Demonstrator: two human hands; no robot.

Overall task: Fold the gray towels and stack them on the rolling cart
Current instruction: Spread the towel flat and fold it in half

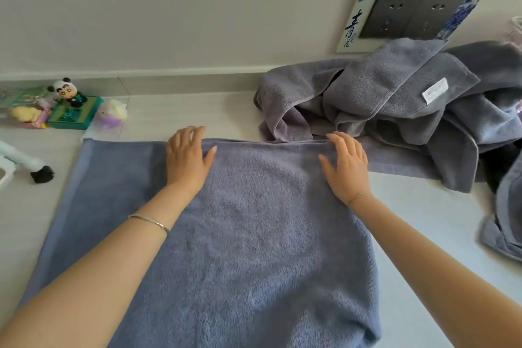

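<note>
A gray towel (pixel 254 234) lies spread flat on the white table in front of me, with a folded layer over its middle and right. My left hand (pixel 187 157) rests flat on the towel's far edge, fingers straight. My right hand (pixel 346 164) presses flat on the same far edge further right. A heap of several crumpled gray towels (pixel 395 102) lies behind and to the right, one showing a white label (pixel 435 89). Another gray towel (pixel 505 220) hangs at the right edge. The rolling cart is out of view.
Small toys and boxes, including a panda figure (pixel 66 92), sit at the back left by the wall. A white object with a black tip (pixel 28 167) lies at the left. A wall socket plate (pixel 412 14) is above the towel heap.
</note>
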